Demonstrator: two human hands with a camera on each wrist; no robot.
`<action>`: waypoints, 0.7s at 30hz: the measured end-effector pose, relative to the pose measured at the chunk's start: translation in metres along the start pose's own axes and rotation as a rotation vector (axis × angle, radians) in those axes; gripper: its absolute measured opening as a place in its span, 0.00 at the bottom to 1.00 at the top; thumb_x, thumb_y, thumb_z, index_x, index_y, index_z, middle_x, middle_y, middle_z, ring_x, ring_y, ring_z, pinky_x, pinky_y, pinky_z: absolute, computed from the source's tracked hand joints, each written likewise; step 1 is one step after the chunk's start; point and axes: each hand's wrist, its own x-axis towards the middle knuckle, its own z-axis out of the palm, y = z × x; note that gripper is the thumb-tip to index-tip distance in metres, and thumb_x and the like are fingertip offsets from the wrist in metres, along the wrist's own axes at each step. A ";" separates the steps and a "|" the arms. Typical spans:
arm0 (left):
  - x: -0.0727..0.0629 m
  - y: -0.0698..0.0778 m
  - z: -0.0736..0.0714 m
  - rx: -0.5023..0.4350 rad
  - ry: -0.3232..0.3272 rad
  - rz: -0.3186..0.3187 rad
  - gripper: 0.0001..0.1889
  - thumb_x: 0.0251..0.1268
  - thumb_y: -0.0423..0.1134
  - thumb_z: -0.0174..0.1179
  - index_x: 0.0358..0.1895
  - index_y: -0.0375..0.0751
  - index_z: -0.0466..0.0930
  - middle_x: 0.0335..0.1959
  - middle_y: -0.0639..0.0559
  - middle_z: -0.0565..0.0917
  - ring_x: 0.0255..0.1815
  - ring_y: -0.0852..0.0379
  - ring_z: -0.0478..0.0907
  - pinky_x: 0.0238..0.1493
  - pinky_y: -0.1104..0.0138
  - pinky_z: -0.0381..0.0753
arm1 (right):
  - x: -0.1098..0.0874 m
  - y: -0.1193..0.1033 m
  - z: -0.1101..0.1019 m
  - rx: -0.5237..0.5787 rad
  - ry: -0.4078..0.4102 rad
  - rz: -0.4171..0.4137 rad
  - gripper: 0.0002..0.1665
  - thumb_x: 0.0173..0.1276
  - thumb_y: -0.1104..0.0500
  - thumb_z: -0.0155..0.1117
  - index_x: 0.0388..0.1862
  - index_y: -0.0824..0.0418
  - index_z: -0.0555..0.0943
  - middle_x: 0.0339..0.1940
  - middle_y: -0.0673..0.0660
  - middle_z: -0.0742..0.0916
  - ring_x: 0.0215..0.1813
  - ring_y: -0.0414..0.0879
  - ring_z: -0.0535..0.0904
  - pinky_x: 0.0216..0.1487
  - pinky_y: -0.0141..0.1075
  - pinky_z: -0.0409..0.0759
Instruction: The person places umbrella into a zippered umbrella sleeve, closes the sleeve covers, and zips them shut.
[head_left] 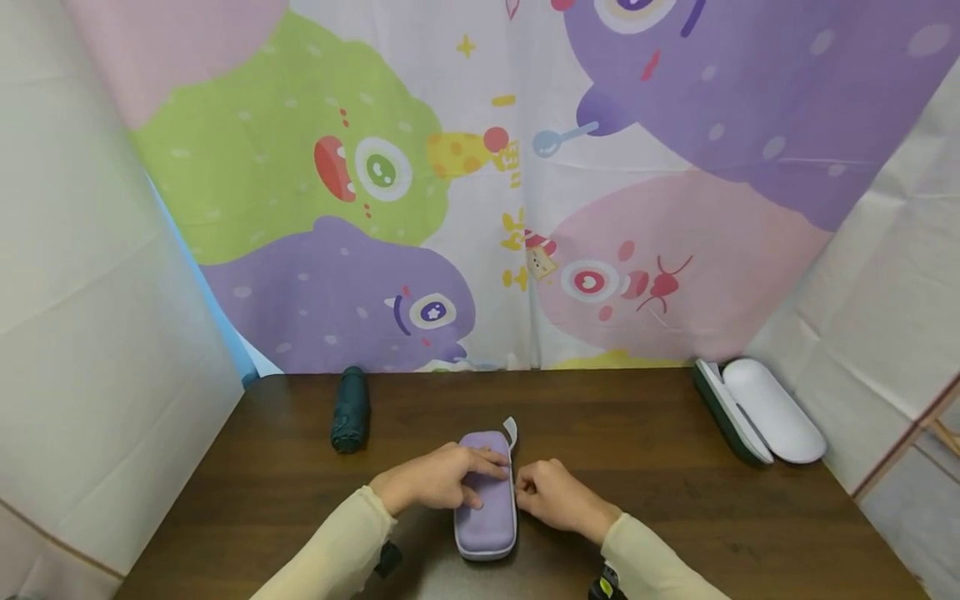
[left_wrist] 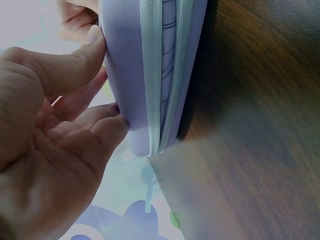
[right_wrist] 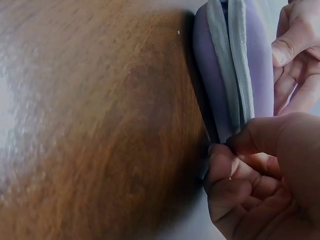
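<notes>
A long lilac zip case [head_left: 486,523] lies on the brown table, its short end towards me and a pale loop strap [head_left: 511,431] at its far end. My left hand [head_left: 448,477] rests on its lid, thumb and fingertips spread over the top. At the case's right side my right hand [head_left: 558,497] has its fingers curled, thumb and forefinger pinching at the zipper; the pull itself is mostly hidden by them. In the left wrist view the two pale zipper tapes [left_wrist: 152,75] stand apart. The right wrist view shows the tapes [right_wrist: 237,65] drawing closer towards the pinching fingertips.
Back left on the table [head_left: 615,425] stands a rolled dark green umbrella [head_left: 350,412]. An opened hard case [head_left: 772,412], dark green outside and white inside, lies at the back right. A cartoon-print curtain [head_left: 487,317] hangs behind the table's far edge, with white cloth on both sides.
</notes>
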 end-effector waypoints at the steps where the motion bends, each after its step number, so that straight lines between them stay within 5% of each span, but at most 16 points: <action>1: 0.000 0.000 0.000 -0.001 0.001 -0.002 0.26 0.61 0.28 0.70 0.64 0.40 0.83 0.72 0.50 0.77 0.78 0.47 0.68 0.76 0.56 0.68 | 0.000 -0.001 0.000 0.002 -0.008 -0.010 0.10 0.59 0.70 0.64 0.22 0.57 0.80 0.19 0.42 0.78 0.22 0.27 0.68 0.24 0.24 0.69; 21: 0.001 0.004 0.001 0.049 0.007 -0.039 0.27 0.58 0.30 0.72 0.64 0.42 0.84 0.70 0.52 0.79 0.76 0.51 0.70 0.75 0.54 0.69 | -0.012 -0.003 -0.003 0.046 -0.147 -0.040 0.12 0.65 0.69 0.64 0.25 0.55 0.81 0.20 0.38 0.76 0.22 0.26 0.68 0.25 0.23 0.70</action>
